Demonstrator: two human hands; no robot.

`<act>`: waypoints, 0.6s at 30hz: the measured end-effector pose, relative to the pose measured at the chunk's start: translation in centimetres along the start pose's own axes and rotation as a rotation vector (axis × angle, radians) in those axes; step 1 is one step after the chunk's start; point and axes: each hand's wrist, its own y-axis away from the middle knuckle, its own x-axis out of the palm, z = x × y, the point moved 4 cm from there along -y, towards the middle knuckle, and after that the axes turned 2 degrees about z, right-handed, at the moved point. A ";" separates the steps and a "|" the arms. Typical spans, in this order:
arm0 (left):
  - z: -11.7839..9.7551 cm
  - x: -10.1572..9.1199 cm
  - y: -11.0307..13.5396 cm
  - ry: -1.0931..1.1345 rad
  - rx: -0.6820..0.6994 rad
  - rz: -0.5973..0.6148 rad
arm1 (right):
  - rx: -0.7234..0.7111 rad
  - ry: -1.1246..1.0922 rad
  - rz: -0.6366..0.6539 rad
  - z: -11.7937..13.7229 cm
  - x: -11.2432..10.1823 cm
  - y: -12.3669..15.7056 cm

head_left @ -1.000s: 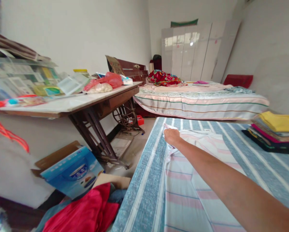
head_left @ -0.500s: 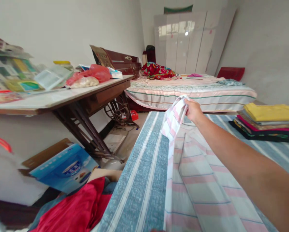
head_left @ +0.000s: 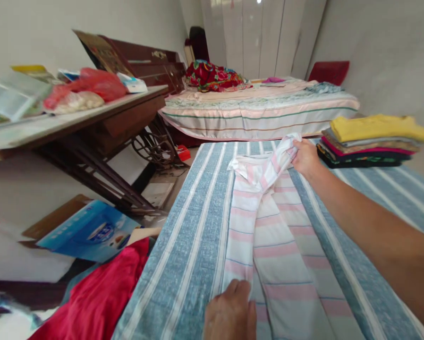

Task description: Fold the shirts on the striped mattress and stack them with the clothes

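Note:
A white shirt with pink bands and thin blue lines (head_left: pixel 281 245) lies lengthwise on the blue striped bedcover (head_left: pixel 194 208), its near end running out of the frame. At its far end my right hand (head_left: pixel 304 158) is closed on a bunched corner near the collar and lifts it a little off the cover. My left hand (head_left: pixel 231 309) is low in the frame at the shirt's left edge, fingers curled over the fabric; the fingertips are partly hidden.
Right of the shirt stands a stack of folded clothes (head_left: pixel 369 141), yellow on top. Beyond is another bed (head_left: pixel 261 113). On the left are a sewing-machine table (head_left: pixel 134 107) with bags and boxes, a blue carton (head_left: pixel 95 233) and red cloth (head_left: pixel 98 295).
My right hand has carried the shirt's far corner to the right, folding the fabric across. My left hand has come up into view onto the left edge. The view has tilted down and turned right.

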 end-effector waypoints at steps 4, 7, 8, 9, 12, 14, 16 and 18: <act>-1.9 -1.2 -0.5 0.077 -0.056 0.023 | 0.013 -0.004 0.048 1.1 1.9 -1.7; -3.2 -1.0 -1.3 0.143 -0.115 0.056 | 0.007 0.003 0.079 2.3 3.6 -3.4; -3.6 -0.6 -1.6 0.161 -0.127 0.063 | 0.010 0.010 0.086 2.5 3.9 -3.8; -3.8 -0.2 -1.8 0.179 -0.129 0.063 | 0.014 0.020 0.089 2.5 4.2 -4.2; -4.0 0.8 -2.1 0.253 -0.122 0.017 | 0.036 0.053 0.089 2.1 4.3 -4.8; -3.8 1.0 -2.1 0.328 -0.130 -0.027 | 0.057 0.074 0.087 1.6 4.3 -4.8; -3.5 0.9 -2.1 0.414 -0.148 -0.061 | 0.076 0.089 0.091 1.3 4.4 -4.7; -3.5 0.6 -2.2 0.506 -0.165 -0.089 | 0.086 0.096 0.100 1.3 4.9 -4.6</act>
